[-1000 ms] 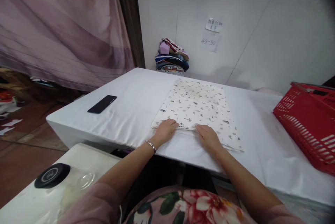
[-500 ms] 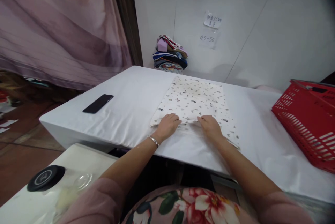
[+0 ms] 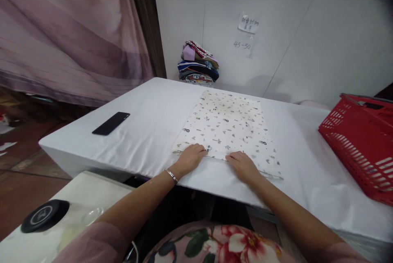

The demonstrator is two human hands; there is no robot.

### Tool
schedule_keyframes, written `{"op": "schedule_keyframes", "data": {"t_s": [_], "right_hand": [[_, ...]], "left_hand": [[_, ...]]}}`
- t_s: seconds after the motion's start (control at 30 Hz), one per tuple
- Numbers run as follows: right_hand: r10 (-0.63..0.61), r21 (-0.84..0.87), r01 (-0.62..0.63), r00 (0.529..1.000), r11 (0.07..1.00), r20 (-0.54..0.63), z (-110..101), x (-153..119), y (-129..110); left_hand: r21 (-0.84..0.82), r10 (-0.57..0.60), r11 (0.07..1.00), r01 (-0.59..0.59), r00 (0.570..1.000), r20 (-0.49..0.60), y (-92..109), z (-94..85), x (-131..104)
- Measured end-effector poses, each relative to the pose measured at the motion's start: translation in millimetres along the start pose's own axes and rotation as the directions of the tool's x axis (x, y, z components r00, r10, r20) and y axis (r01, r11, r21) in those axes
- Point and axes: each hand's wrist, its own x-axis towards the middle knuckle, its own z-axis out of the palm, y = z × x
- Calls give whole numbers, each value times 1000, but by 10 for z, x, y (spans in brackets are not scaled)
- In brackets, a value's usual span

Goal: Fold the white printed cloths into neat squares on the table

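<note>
A white cloth (image 3: 229, 123) with small grey and dark prints lies spread in a rough rectangle on the white-covered table. At its near edge, left of the middle, my left hand (image 3: 192, 158) is closed with the fingertips on the fabric's hem. My right hand (image 3: 242, 165) grips the same near edge a little to the right, fingers bent together. The thumbs are mostly hidden under or behind the fingers. Beyond my right hand, the cloth's near right corner lies flat on the table.
A black phone (image 3: 111, 123) lies on the left of the table (image 3: 147, 132). A red plastic basket (image 3: 362, 140) stands at the right. Folded fabrics (image 3: 199, 64) are stacked by the wall behind. At lower left, a white surface (image 3: 92, 189) holds a round black object (image 3: 45, 216).
Both hands have come down and towards me, drawing the cloth's near edge closer. The raised fold between the hands now lies flatter on the table.
</note>
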Motion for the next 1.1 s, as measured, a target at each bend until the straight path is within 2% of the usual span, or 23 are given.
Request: {"op": "schedule_keyframes", "data": {"t_s": [0.27,0.43,0.53,0.63,0.73,0.87,1.0,1.1], "right_hand": [[-20,27,16,990,1000,140,-138,-30,-16],[26,-14,-24,977,1000,211,-186,32,-56],[38,-20,-35,981,999,189,-216,79,-72],[18,-22,-15,991,1000,132,-258,80,-72],[-10,-16,10,1000,1000,28,-257,16,-91],[-25,-4,25,1000,1000,-3,-150,-81,-152],[0,-36,0,1000,999,-12,-35,-117,-171],[2,-32,-3,999,999,-37,20,-130,-157]], "left_hand": [[-87,47,995,-41,997,59,-42,-111,-103],[21,-50,999,47,990,133,2,-120,-52],[89,-96,993,81,981,171,29,-159,19],[126,-96,989,82,989,115,9,-222,28],[93,-49,995,46,998,29,-31,-245,-62],[24,-24,999,23,999,49,-35,-166,-203],[47,-130,991,128,991,24,-40,-95,-255],[67,-233,970,234,972,-14,-134,-112,-310]]}}
